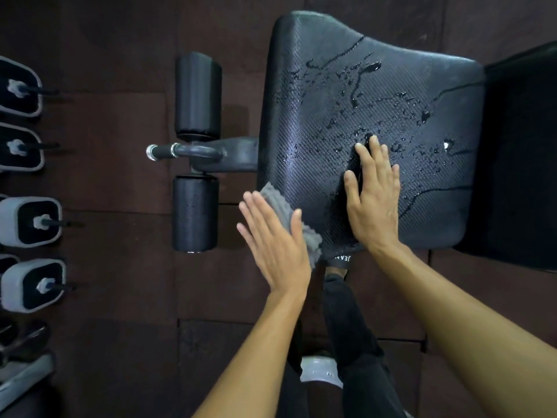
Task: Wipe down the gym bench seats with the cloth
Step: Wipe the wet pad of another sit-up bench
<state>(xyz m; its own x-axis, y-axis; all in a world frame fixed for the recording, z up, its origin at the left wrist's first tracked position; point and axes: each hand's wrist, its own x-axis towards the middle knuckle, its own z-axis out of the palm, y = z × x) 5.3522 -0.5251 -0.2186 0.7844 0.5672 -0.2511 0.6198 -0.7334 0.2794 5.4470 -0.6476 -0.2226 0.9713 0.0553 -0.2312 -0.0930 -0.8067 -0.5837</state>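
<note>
Seat [370,122]: the landmark; firm textured pad, wet with beads and runs of water, likely slick.
Right hand [373,194]: flat on seat near its front edge, fingers spread, gripping nothing.
Left hand [274,242]: at seat's front-left corner, fingers straight, pressing cloth.
Cloth [301,227]: grey, soft, limp, light; draped over that corner. Best bunched under the palm.

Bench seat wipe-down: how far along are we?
Early. Done: nothing clearly; the seat pad is covered in droplets and runs of liquid. In hand: the left hand presses a grey cloth against the pad's near-left edge, while the right hand lies flat on a dark cloth on the pad. Left: most of the wet surface, plus the adjoining pad at right.
</note>
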